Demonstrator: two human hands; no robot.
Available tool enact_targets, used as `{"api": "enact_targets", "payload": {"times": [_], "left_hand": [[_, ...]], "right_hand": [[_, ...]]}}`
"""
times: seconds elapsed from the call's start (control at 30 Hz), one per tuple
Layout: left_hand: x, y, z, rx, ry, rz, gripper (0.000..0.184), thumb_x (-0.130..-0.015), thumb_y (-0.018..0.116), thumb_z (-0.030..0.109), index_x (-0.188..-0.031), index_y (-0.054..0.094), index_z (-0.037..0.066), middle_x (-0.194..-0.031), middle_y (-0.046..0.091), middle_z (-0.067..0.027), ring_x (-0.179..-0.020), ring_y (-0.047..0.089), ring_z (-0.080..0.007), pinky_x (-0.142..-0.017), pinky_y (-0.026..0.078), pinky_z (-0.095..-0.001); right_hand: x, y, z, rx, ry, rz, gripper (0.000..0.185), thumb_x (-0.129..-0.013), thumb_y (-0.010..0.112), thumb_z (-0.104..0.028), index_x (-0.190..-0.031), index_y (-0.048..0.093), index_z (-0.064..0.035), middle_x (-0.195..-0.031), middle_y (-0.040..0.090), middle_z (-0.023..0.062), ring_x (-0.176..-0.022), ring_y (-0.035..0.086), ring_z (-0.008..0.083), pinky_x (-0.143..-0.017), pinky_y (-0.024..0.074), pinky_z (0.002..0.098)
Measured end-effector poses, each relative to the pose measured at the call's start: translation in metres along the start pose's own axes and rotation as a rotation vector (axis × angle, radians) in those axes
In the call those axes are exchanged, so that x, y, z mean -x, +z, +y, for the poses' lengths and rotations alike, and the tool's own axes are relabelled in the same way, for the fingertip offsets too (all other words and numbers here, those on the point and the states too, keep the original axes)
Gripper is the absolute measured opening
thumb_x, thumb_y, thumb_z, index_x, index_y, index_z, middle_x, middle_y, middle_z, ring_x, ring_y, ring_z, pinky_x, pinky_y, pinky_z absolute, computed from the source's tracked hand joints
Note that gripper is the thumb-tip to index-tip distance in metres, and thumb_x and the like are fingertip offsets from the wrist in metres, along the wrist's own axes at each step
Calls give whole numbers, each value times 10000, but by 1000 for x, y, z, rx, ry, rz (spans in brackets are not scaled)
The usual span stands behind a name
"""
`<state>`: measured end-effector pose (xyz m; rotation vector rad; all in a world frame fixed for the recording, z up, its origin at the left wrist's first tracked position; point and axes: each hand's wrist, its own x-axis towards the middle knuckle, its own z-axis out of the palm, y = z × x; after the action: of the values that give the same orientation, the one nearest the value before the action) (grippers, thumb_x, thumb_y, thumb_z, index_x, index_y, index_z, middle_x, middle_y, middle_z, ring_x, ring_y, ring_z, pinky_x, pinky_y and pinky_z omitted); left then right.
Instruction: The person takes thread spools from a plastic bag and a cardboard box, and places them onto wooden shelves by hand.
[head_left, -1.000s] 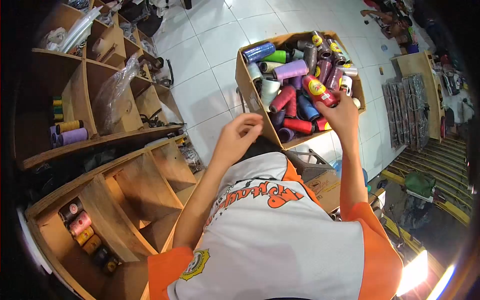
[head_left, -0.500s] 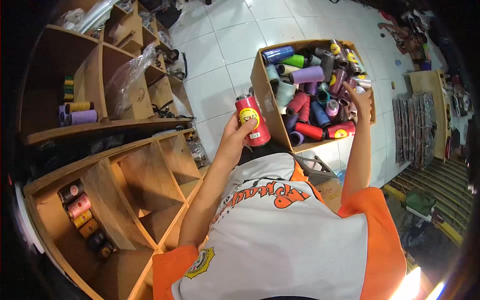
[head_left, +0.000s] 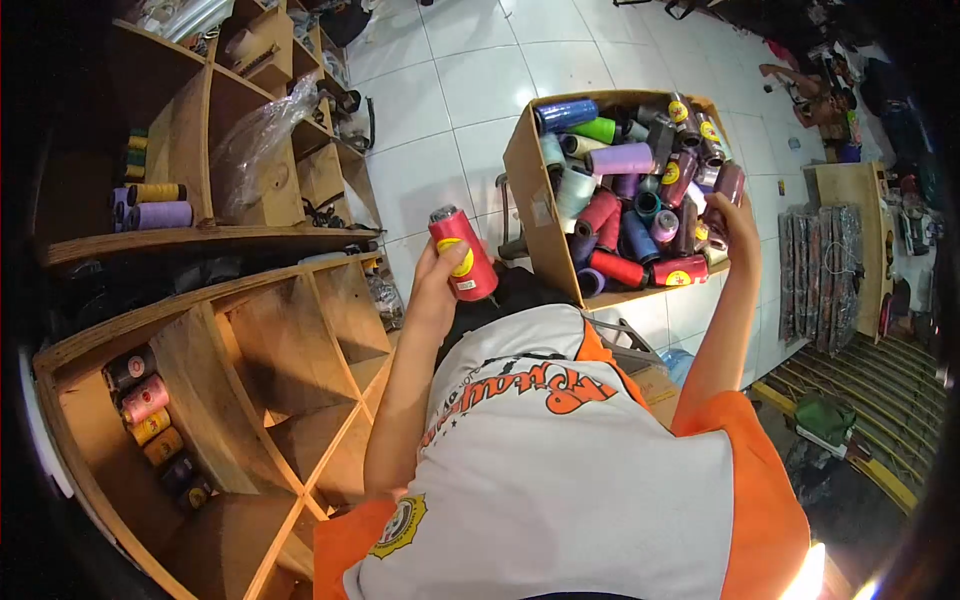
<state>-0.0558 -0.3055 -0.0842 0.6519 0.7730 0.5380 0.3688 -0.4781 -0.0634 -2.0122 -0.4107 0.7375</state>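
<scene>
My left hand [head_left: 432, 285] is closed around a red spool of thread [head_left: 475, 272] with a yellow label, held tilted over the floor between the shelves and the box. At the right side of a cardboard box [head_left: 540, 215], my right hand [head_left: 737, 232] grips a maroon thread spool [head_left: 731, 181], which stands up above the fingers. Many thread spools in blue, green, purple, red and brown fill the box in a loose heap. Among them are a lilac spool [head_left: 620, 159] and a red spool with a yellow label [head_left: 680, 271].
To my left, a wooden shelf unit [head_left: 235, 290] has compartments, one with a row of spools [head_left: 146, 400]. Another shelf [head_left: 205, 150] behind it holds purple and yellow spools. White floor tiles [head_left: 480, 85] lie beyond. Plastic-wrapped bundles [head_left: 822, 280] stand at the right.
My left hand has moved left, carrying the red spool toward the shelves. My right hand, earlier over the spools with fingers extended, now holds a maroon spool at the box's right side.
</scene>
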Motion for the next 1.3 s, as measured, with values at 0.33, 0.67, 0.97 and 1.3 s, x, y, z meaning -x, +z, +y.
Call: {"api": "enact_targets", "payload": {"times": [0.33,0.67,0.97,1.3], "left_hand": [[-14,40,13,306,88,-223,519,-909,493,507,-1255,393,134,-1195,504,-43,-1161,466,-180,-974,405,-398],[-2,-18,-18,624,186,35,644,-873,403,643,-1211,516,107,-1163,591,-70,-1076,561,-232,-954,439,-383],[10,-13,4,282,332,-131,852,-768,502,718,-1288,424,47,-1231,523,-132,-1091,542,-281,-946,445,-438],[27,3,5,431,158,-116,1056,-672,394,858,-1390,319,87,-1349,431,-122,-1211,463,-282,-999,401,-452]], "right_hand": [[153,176,-143,-39,-294,-701,885,-621,711,-252,-1343,305,60,-1170,493,174,-1033,521,257,-897,422,337],[208,246,-132,306,-703,-682,844,-697,691,-271,-1388,296,12,-1398,341,276,-1281,370,389,-1068,296,428],[197,240,-128,-59,-319,-715,632,-720,670,-200,-1261,432,23,-1204,546,193,-1089,561,256,-916,461,365],[186,225,-145,239,-648,-591,687,-719,759,-331,-1247,481,9,-1107,581,187,-1003,599,274,-827,501,347]]}}
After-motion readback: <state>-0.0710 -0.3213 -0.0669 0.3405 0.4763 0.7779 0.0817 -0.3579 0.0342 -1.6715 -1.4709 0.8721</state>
